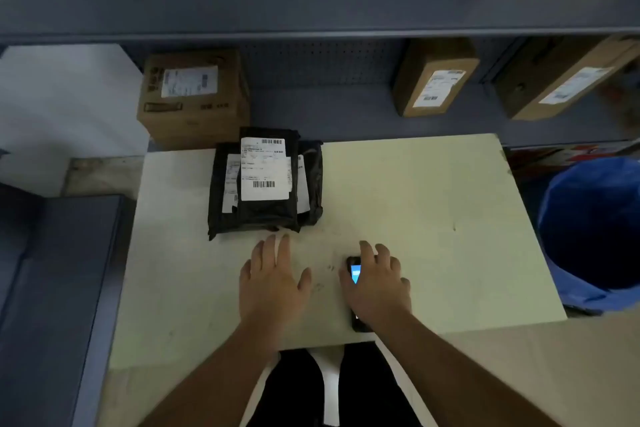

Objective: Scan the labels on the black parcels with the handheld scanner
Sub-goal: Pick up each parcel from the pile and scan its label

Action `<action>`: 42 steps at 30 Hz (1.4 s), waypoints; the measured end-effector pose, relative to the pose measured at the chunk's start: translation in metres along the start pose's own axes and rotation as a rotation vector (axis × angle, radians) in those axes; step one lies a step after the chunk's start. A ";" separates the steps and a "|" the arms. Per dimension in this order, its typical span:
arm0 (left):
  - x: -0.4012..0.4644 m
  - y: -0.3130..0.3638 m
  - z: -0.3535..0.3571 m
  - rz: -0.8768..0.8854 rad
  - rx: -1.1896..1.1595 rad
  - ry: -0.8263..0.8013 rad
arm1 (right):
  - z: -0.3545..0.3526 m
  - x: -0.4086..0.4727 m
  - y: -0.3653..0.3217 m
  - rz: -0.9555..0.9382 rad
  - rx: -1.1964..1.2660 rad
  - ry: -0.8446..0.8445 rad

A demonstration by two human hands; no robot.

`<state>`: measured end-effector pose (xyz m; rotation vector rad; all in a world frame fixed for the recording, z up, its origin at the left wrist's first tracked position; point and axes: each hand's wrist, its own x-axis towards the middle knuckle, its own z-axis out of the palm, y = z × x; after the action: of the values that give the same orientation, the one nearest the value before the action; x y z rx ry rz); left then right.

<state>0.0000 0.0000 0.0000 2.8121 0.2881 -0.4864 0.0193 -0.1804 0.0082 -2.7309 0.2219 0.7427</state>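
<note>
**A:** Where did the black parcels (265, 184) lie?

**B:** In a loose stack toward the far left of the pale table (415, 204), the top one with its white label (264, 170) facing up and barcodes showing. At least two more were partly covered beneath it, their labels peeking out at either side.

**A:** And the handheld scanner (355, 282)?

**B:** On the table near the front edge, right of the stack and well apart from it, lit screen up. The right hand (375, 284) was draped over it, fingers curled down around its sides. Whether they had actually clamped, I could not tell.

**A:** The other hand?

**B:** The left hand (272, 282) lay flat just near of the stack, fingers spread, holding nothing.

**A:** How would the parcels handle?

**B:** They looked like soft poly mailers, so probably light, floppy and a bit slick. I judged they would slide off one another easily, and a label could buckle if the bag sagged. Pinching a bare black edge, clear of the barcode, and keeping it flat seemed best.

**A:** The scanner?

**B:** Rigid and compact; a wrap round its body, screen uncovered, would have served.
</note>
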 end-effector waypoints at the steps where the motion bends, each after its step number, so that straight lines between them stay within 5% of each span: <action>1: -0.001 -0.002 0.005 -0.017 -0.008 -0.055 | 0.004 0.000 0.002 0.023 -0.002 -0.024; 27: -0.040 -0.030 0.084 0.068 0.112 -0.234 | 0.084 0.029 0.027 0.511 0.206 -0.087; 42: -0.039 -0.041 0.079 0.093 0.120 -0.258 | 0.087 0.028 0.034 0.499 0.179 -0.057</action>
<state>-0.0697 0.0097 -0.0671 2.8180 0.0758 -0.8601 -0.0051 -0.1856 -0.0854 -2.4966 0.9317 0.8717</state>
